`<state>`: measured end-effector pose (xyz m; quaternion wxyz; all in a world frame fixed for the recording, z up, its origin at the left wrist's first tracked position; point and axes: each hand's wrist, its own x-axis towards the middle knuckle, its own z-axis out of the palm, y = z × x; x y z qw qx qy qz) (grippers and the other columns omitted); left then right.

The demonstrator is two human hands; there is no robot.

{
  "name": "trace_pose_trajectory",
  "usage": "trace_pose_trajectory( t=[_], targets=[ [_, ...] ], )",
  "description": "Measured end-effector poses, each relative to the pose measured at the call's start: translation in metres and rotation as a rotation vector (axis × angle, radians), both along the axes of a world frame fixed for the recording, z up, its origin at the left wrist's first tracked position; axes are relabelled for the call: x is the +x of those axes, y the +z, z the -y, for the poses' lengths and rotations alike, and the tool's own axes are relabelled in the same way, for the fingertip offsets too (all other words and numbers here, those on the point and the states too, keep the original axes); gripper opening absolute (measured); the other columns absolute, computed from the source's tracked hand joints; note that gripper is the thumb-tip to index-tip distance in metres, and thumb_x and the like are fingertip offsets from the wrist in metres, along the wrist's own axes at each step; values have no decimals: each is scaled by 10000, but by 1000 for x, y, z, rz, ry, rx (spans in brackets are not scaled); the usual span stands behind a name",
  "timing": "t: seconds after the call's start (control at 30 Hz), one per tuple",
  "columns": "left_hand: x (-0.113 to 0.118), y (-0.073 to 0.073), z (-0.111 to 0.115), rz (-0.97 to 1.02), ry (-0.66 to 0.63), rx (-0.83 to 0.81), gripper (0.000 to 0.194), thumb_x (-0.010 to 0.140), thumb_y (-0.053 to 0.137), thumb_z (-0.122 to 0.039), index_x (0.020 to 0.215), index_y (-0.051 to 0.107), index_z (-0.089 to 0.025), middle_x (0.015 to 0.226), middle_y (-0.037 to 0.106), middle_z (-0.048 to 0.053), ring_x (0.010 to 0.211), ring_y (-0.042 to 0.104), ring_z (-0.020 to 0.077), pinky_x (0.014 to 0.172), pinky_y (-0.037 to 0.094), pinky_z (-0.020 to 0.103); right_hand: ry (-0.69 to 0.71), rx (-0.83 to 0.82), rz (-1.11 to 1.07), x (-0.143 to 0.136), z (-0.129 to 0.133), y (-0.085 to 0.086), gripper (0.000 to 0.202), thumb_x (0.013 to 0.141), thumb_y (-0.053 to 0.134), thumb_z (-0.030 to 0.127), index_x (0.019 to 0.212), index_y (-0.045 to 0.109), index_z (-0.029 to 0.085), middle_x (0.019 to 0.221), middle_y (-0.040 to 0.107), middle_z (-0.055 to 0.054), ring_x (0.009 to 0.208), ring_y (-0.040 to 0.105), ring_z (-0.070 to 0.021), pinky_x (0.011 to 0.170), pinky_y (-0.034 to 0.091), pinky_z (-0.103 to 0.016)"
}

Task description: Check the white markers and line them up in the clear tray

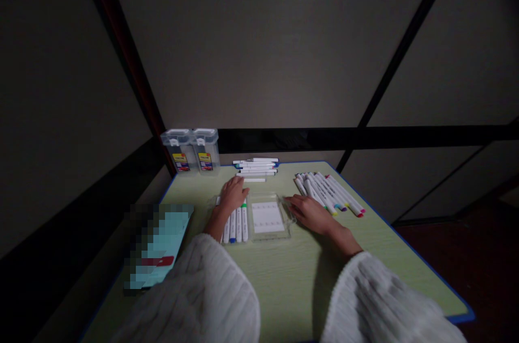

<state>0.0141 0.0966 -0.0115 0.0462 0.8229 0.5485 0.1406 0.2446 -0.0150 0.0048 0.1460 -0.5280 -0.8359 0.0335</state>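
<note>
A clear plastic marker case (pixel 271 236) lies opened out on the table. Its left half holds a row of white markers (pixel 239 224) with coloured ends, and a white printed card (pixel 267 217) shows in the right half. My left hand (pixel 233 195) is over the filled half, palm down, fingers stretched forward beside a loose white marker (pixel 251 180); its thumb is apart. At the case's right edge, my right hand (pixel 310 213) rests with extended fingers touching the rim. Its fingertips are partly hidden.
White markers (pixel 256 166) are stacked at the back edge, and several more (pixel 324 192) lie at the right. Two clear lidded boxes (pixel 207 156) stand at the back left. A partly pixelated teal flat object (pixel 174 237) lies at the left. The green table (pixel 284 283) has blue edging.
</note>
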Motion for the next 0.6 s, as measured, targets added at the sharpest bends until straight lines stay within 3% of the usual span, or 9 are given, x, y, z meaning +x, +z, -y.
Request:
trace_pose_trajectory(
  t=[0.6],
  targets=[
    [-3,4,-4,206,65,-71,254,735,507,-95,904,663,-202,986,631,45,956,552,156,872,395,257,3,-22,-10,-1,2,3,267,872,371,199,1067,546,150,888,607,-90,821,578,-172,737,387,-242]
  ],
)
